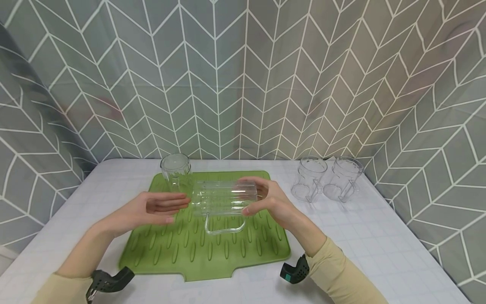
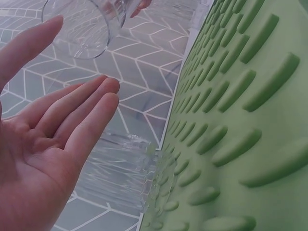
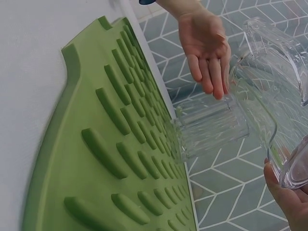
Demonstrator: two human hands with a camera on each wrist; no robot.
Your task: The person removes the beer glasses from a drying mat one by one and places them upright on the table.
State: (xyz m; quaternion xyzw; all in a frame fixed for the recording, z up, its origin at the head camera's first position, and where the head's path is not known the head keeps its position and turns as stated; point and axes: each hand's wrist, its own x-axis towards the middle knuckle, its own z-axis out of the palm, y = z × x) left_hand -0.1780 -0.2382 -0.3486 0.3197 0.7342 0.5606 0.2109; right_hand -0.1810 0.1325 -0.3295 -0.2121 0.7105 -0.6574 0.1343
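A clear glass mug [image 1: 224,198] is held on its side above the green mat, its handle [image 1: 225,231] hanging toward the front. My right hand [image 1: 267,200] grips it round the base end, thumb in front and fingers behind. In the right wrist view the thick glass base [image 3: 297,168] sits in that hand's grasp. At the mug's mouth, my left hand [image 1: 157,209] has its fingers straight and holds nothing. The left wrist view shows the round rim [image 2: 98,41] beyond the left hand's [image 2: 57,115] fingertips.
A green ridged drying mat [image 1: 159,261] lies on the white table [image 1: 379,257]. Another clear mug [image 1: 176,169] stands at its back left corner. Two more clear mugs [image 1: 309,179] stand side by side at the back right. A patterned curtain [image 1: 235,84] hangs behind the table.
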